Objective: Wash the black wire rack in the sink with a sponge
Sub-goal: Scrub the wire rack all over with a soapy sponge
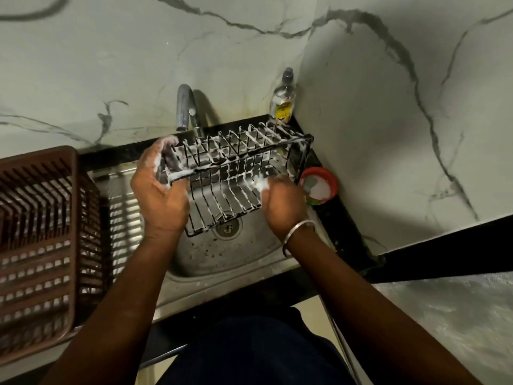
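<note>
Over the sink (222, 259), the black wire rack (236, 173) is held tilted; the left hand (159, 187) curls its fingers round the rack's left end, and the right hand (283, 201) bunches its fingers on a foamy sponge (261, 184) against the wires, near a red tub (319, 186).

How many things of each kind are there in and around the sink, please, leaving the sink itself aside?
Wire rack: 1
Sponge: 1 (foamy, in the right hand)
Brown basket: 1
Bottle: 1
Soap tub: 1
Tap: 1
Total: 6
</note>
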